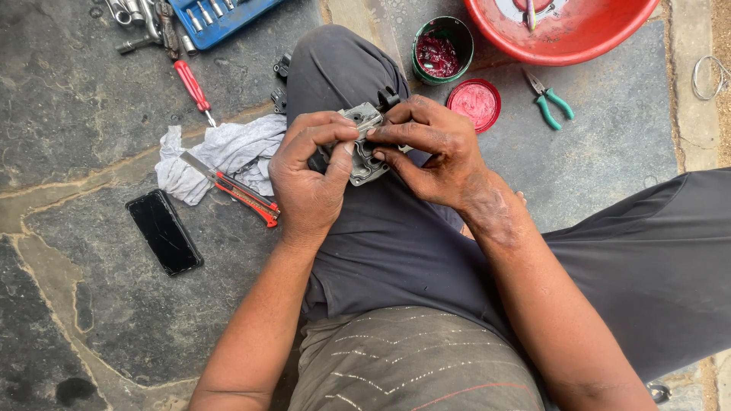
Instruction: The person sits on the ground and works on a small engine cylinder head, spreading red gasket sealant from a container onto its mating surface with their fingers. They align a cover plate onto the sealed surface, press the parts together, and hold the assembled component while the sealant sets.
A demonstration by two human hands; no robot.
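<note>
Over the raised knee (335, 61), both hands close around a grey metal part (364, 148). Left hand (308, 179) cups it from the left, fingers curled over its far edge and thumb laid across its face. Right hand (430, 148) clamps it from the right, fingertips pinching the far rim beside the left fingers, so the two hands touch there. Most of the part is hidden; only its middle and a dark tab at the far end show.

Left of the knee, a white rag (221, 156) lies on the stone floor (99, 137) with a red utility knife (240, 190) across it. A black phone (164, 232) lies nearer, just left of the knife. A red screwdriver (192, 87) lies beyond the rag, and a blue socket tray (217, 19) sits at the far edge with loose sockets (137, 19) beside it.

Right of the knee stands a green tin (442, 49) of red grease, its red lid (474, 103) just nearer. Green-handled pliers (550, 99) lie to the right, near a red basin (563, 30).
</note>
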